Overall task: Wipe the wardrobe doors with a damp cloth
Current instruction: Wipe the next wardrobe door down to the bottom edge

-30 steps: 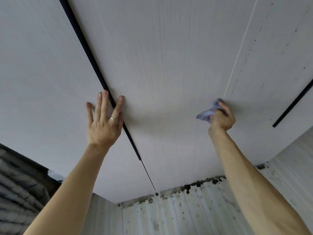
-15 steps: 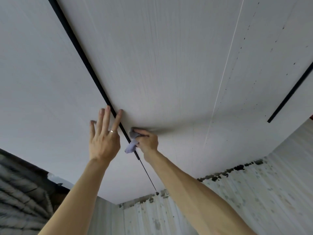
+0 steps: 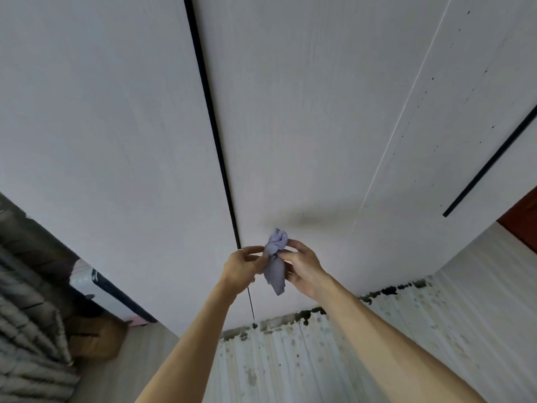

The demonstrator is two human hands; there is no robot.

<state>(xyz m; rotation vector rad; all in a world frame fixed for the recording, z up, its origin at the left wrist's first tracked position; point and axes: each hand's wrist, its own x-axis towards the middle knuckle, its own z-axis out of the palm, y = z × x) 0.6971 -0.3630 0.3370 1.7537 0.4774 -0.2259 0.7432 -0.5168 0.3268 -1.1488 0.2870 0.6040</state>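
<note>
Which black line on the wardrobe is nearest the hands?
The long black line left of centre, which runs down to the left hand. The short black line sits far off at the right.

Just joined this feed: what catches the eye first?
At centre, the left hand and right hand both pinch a bunched lilac cloth in front of the pale wardrobe doors. A black strip runs up between two doors, and dark specks dot the right-hand panel.
</note>
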